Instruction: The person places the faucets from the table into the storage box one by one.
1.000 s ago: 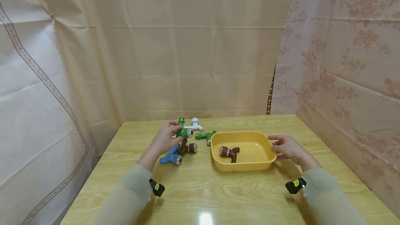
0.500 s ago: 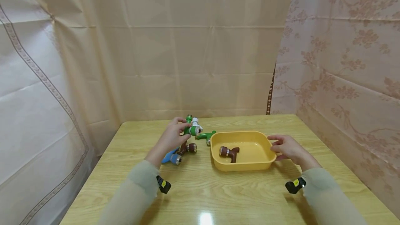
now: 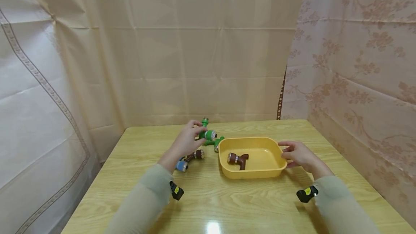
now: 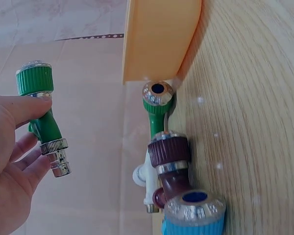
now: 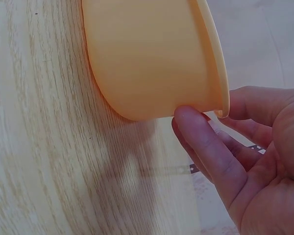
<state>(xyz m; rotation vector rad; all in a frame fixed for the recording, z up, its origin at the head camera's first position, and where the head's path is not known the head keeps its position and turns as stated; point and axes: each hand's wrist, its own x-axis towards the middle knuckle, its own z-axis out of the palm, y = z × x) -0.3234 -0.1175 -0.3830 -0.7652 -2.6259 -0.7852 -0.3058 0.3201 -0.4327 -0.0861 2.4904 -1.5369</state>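
No text, brand or number can be read. In the head view, toward seven o'clock from the centre, a yellow patch (image 3: pixel 177 189) sits on the black wrist camera (image 3: pixel 177 196) at the left sleeve (image 3: pixel 146 199); toward four o'clock, a second yellow patch (image 3: pixel 308 190) sits on its twin (image 3: pixel 303 197). Any marks on them are too small to make out.

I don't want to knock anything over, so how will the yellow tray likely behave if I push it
The yellow tray has smooth, thin-looking walls with no visible sag, so it is probably stiff and fairly light. Being wide and low, it would likely slide along the table rather than tip. The brown tap lying inside might shift or roll under a sudden push.
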